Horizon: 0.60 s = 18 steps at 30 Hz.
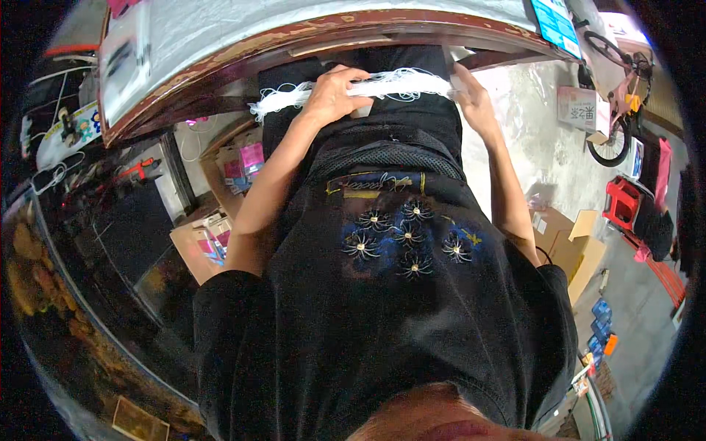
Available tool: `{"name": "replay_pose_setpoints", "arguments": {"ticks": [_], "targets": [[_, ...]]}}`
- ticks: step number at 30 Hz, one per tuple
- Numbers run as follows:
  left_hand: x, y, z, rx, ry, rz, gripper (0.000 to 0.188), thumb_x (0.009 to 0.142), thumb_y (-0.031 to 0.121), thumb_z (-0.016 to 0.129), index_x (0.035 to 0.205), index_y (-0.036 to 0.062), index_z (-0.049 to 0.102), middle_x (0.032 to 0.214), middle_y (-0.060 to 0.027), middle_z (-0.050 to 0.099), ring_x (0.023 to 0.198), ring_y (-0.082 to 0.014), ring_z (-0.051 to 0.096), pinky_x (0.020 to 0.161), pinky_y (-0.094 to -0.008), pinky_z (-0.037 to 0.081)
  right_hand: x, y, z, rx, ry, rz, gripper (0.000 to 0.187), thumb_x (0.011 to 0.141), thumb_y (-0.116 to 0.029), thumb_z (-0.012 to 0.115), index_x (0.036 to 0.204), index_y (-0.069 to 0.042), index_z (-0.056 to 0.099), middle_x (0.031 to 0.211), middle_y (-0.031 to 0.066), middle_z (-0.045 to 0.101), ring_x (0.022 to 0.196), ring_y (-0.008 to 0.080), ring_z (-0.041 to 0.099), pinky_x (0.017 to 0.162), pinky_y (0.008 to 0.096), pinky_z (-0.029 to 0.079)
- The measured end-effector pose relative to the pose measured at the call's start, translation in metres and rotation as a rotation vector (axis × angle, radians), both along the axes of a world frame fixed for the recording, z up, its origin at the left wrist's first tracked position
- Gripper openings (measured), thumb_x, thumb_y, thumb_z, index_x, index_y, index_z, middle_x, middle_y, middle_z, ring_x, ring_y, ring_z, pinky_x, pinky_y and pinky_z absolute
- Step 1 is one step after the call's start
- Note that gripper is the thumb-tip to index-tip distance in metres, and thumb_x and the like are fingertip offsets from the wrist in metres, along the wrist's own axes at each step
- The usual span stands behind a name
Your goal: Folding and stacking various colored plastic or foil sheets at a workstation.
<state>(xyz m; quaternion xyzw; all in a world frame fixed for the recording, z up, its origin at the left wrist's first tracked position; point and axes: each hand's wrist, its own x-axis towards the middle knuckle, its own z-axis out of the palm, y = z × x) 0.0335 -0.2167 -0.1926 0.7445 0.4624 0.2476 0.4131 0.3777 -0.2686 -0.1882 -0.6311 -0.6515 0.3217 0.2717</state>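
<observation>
One thread bundle (408, 87) is being held over the lap (412, 117) by the curled left hand (334, 95); whether it is being pinched by the right hand's (476, 103) fingers cannot be told. Beyond, a scuffed table (257, 33) is being faced; pale floor (511, 103) is being bordered by a bike (634, 77).

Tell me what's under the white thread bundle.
Black trousers show along both sides of the white thread bundle; whatever lies directly beneath is covered by it and the left hand.

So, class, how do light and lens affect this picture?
Head view: glare washes out the floor right of the black trousers; the table edge bows into an arc; the lower left sits dark and grainy; the white thread bundle looks bright.
</observation>
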Motion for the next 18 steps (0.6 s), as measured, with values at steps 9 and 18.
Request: {"name": "replay_pose_setpoints", "arguments": {"ticks": [9, 18], "targets": [[0.007, 0.009, 0.006, 0.07, -0.116, 0.14, 0.016, 0.083, 0.019, 0.08, 0.092, 0.0067, 0.08, 0.098, -0.0097, 0.075, 0.08, -0.0225, 0.074, 0.072, -0.0322, 0.059, -0.025, -0.014, -0.02, 0.108, 0.079, -0.005, 0.055, 0.097, -0.008, 0.047, 0.151, -0.001, 0.047, 0.16, 0.018, 0.043, 0.152, 0.0309, 0.033, 0.125, 0.038, 0.022], [-0.013, 0.001, 0.111, -0.123, -0.369, 0.255, 0.014, 0.097, 0.012, 0.07, 0.1, 0.0003, 0.077, 0.106, -0.0056, 0.076, 0.081, -0.0115, 0.071, 0.068, -0.0238, 0.056, -0.024, -0.023, -0.014, 0.015, 0.251, -0.084, 0.056, 0.099, -0.014, 0.046, 0.152, 0.003, 0.043, 0.162, 0.0179, 0.04, 0.152, 0.0304, 0.032, 0.124, 0.0364, 0.023]]}}
